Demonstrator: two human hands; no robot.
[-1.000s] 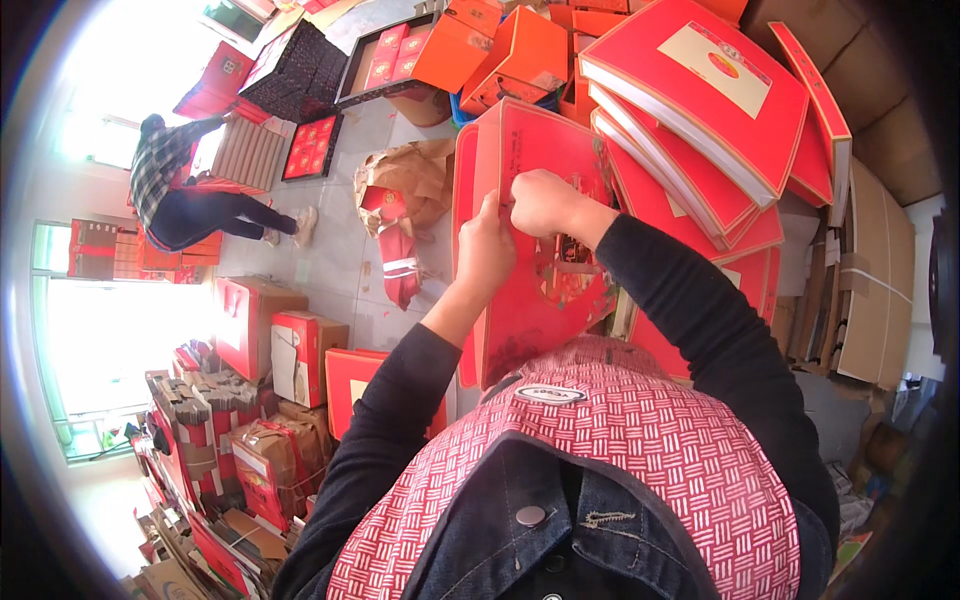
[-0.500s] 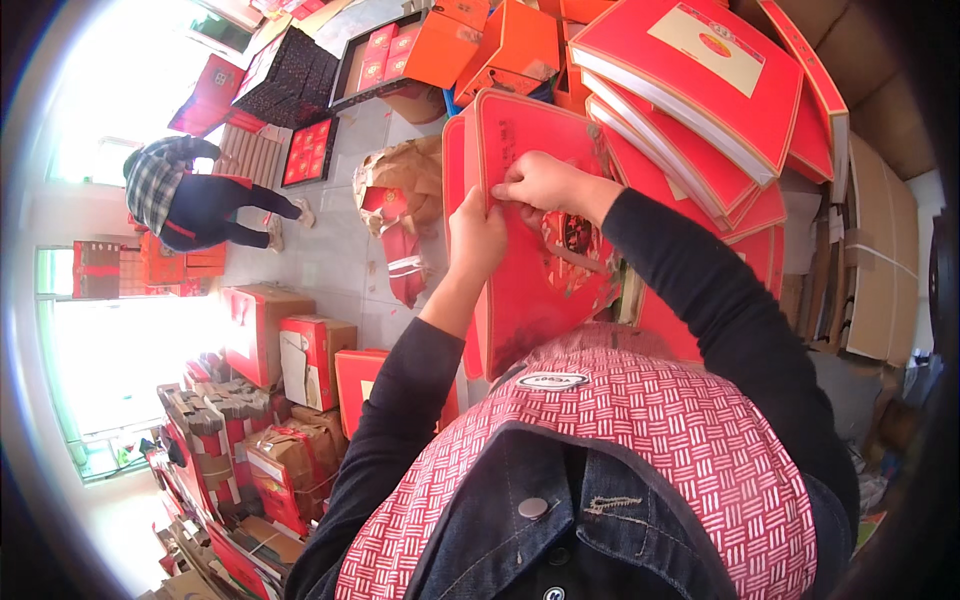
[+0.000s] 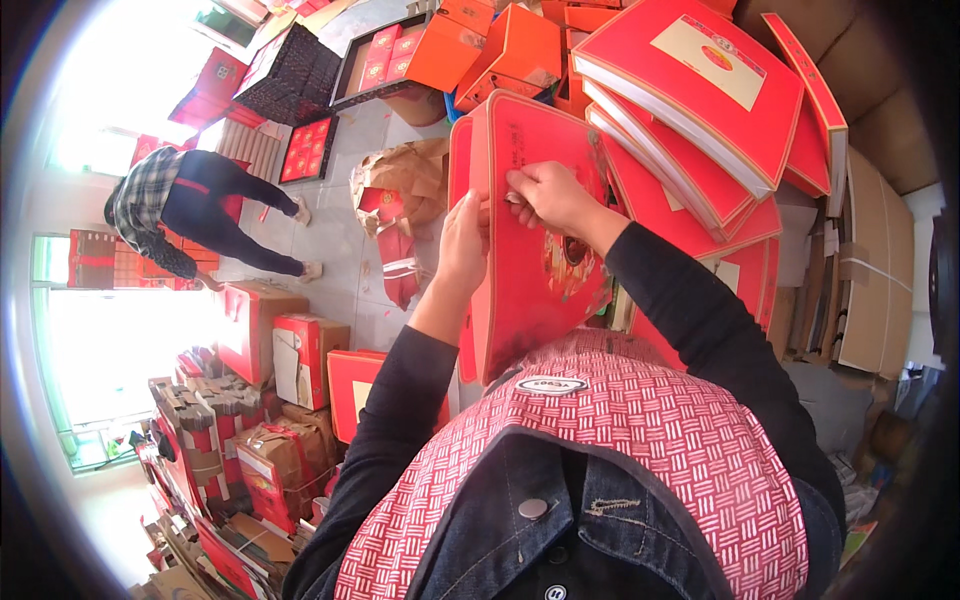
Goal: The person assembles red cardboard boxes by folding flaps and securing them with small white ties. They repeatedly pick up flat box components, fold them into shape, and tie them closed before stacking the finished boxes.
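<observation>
Red case [image 3: 512, 310]: As we look down on it, it sits in front of our chest, its broad printed face turned toward our right.
Left hand [image 3: 462, 240]: We place it at the case's left edge, fingers nearly straight and close together; we cannot tell whether it grips.
Right hand [image 3: 552, 195]: We hold it before the printed face, fingers curled and thumb near the forefinger; we cannot tell what, if anything, both hands pinch.
Box stack [image 3: 640, 55]: We see red boxes with white sides piled unevenly to the right of the case.
Paper bag [image 3: 425, 175]: We find it crumpled on the grey floor [image 3: 350, 290], left of the case.
Co-worker [image 3: 225, 190]: We see this person bending at far left, one arm lowered toward a red-sided carton [image 3: 240, 325].
</observation>
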